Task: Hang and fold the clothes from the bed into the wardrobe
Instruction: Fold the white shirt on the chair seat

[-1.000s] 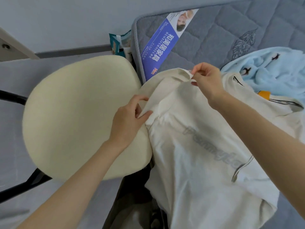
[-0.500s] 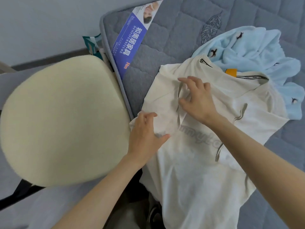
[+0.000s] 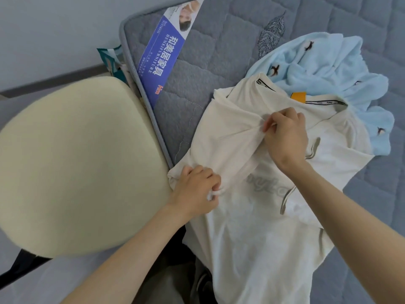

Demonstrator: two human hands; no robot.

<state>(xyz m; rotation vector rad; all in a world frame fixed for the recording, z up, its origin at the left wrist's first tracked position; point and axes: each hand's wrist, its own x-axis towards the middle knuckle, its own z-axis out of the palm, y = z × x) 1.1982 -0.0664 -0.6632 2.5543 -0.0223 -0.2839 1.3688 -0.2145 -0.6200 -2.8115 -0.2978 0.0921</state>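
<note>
While I watched from the head camera, the white shirt [image 3: 252, 249] lay spread on the mattress [image 3: 197, 84] at its near corner, its lower part hanging off the bed towards me. Half a second earlier both hands had rested on it with the fingers spread; now each had closed on cloth. The left hand [image 3: 195, 187], at the mattress edge beside the cream chair seat [image 3: 76, 161], gripped a small bunch of fabric in curled fingers. Farther up, the right hand [image 3: 285, 132] pinched a raised ridge near the shoulder, so a crease ran between the two grips. I judged this the start of a fold, with the side of the shirt about to be turned inward, so folding was only beginning.

Much stayed hidden from me. The hem ran out of the bottom of the picture, and the right forearm covered part of the grey lettering. I could not tell whether the left hand held a sleeve or the body. Beyond the collar, the pale blue garment [image 3: 324, 62] lay crumpled and partly under the shirt. I saw no wardrobe or hanger.
</note>
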